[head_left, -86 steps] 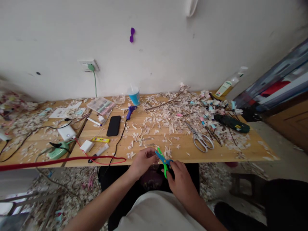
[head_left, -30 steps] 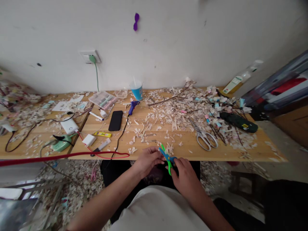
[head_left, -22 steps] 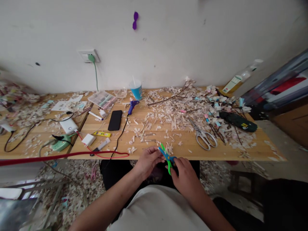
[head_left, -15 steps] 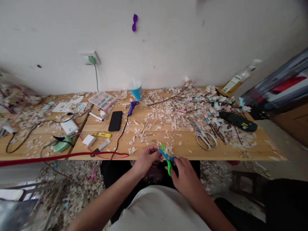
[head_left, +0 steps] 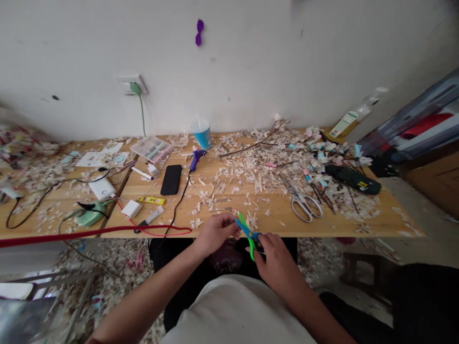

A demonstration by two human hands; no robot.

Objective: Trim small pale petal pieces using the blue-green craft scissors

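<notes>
Broadly, the wooden worktop [head_left: 322,224] runs the full width against a white wall [head_left: 251,71], buried in pale paper scraps [head_left: 258,172], thickest centre to right. A second, darker surface [head_left: 43,210] butts up on the left, also littered, with cables across it. A red cord [head_left: 89,232] runs along the near edge from the left.

Right end: dark green tool [head_left: 353,178] lying flat, and a clear bottle [head_left: 353,117] leaning on the wall. Metal scissors [head_left: 304,203] lie flat right of centre, handles toward the person.

Centre-left: black phone [head_left: 171,179] face up, purple glue gun [head_left: 196,157] just behind it, blue cup [head_left: 201,134] near the wall, clear compartment box [head_left: 150,149], white charger [head_left: 131,209], yellow strip [head_left: 152,200].

Near edge, centre: right hand [head_left: 278,260] is closed on the handles of the small green-and-blue scissors [head_left: 246,231], blades pointing up-left and slightly parted, over the worktop's front edge. Left hand [head_left: 215,231] is pinched shut at the blade tips; whatever it holds is too small to make out.
</notes>
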